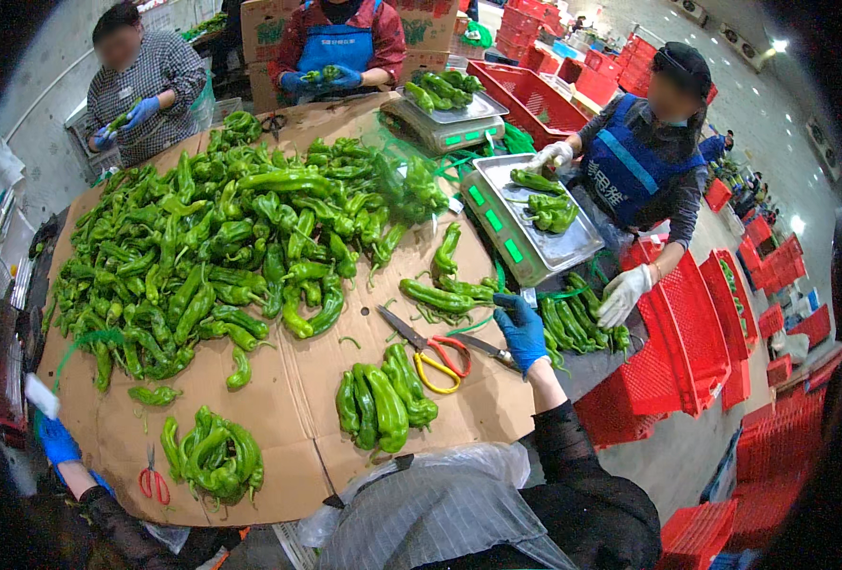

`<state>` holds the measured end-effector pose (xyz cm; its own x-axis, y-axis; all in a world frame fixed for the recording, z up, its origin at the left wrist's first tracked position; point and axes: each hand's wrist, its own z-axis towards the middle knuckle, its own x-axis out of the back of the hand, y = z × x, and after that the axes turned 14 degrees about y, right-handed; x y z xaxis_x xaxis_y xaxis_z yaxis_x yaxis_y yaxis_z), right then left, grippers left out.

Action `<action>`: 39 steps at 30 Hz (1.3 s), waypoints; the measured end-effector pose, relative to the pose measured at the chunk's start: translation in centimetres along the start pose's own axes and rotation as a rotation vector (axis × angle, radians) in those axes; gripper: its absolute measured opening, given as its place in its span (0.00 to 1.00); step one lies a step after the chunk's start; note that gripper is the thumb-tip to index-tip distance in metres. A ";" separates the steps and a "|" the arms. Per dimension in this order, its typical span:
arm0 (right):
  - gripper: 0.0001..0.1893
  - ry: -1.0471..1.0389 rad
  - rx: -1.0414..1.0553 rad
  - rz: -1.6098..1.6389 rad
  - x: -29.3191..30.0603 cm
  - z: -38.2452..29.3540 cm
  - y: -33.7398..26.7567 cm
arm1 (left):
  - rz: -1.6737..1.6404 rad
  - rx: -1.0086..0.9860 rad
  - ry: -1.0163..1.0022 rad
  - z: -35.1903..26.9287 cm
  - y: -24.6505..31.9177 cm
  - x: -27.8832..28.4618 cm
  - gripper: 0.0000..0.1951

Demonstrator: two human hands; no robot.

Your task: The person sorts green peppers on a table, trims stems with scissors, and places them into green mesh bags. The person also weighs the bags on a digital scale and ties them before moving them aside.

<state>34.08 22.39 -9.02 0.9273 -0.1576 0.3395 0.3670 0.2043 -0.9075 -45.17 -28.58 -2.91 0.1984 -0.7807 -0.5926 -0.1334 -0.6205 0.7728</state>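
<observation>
My right hand [520,329], in a blue glove, pinches the stem end of a long green pepper [436,296] on the cardboard-covered table. Below it lie large scissors [431,348] with one red and one yellow handle loop, blades spread. At the far left edge my left hand [59,440], also blue-gloved, appears closed on a green mesh net [82,343] with a white tag [42,396]; its fingertips are partly hidden. Before me sit two small groups of peppers, one at centre [385,399] and one at left [214,456]. Small red-handled scissors [153,479] rest beside the left group.
A large heap of green peppers [214,235] covers the table's far left. Two scales [527,221] [446,121] carry peppers on metal trays. A person in white gloves [627,296] stands at right; two blue-gloved people work opposite. Red crates [677,335] stand beyond the right edge.
</observation>
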 end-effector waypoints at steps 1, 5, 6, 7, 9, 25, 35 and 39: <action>0.13 0.027 -0.022 -0.015 0.5 0.3 0.9 | -0.019 0.055 0.024 1.0 0.1 1.8 0.21; 0.13 -0.017 0.051 -0.069 0.8 1.7 1.2 | -0.067 0.304 0.055 1.7 -2.0 7.0 0.20; 0.13 -0.022 0.026 -0.059 0.3 2.1 0.9 | -0.082 0.368 0.053 1.5 -2.9 8.0 0.20; 0.13 -0.053 0.034 -0.030 0.0 2.5 0.5 | -0.091 0.425 0.043 1.2 -3.7 8.8 0.20; 0.13 -0.089 -0.010 -0.024 -1.1 3.4 -0.3 | -0.111 0.533 0.023 0.4 -5.2 10.0 0.19; 0.27 -0.119 -0.077 -0.208 -10.2 29.1 1.7 | 0.504 0.313 -0.306 -28.3 -12.7 -5.8 0.15; 0.16 -0.136 0.445 -1.000 -19.4 32.5 6.9 | 1.102 -0.258 -1.030 -51.3 -27.7 -8.4 0.32; 0.19 -0.284 0.472 -0.951 -21.9 36.7 9.6 | 1.517 -0.521 -1.279 -53.5 -29.5 -9.7 0.47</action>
<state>19.97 63.25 -16.13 0.2121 -0.2312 0.9495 0.8759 0.4759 -0.0797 8.76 1.33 -7.80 -0.4617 -0.2842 0.8403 0.7748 0.3320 0.5380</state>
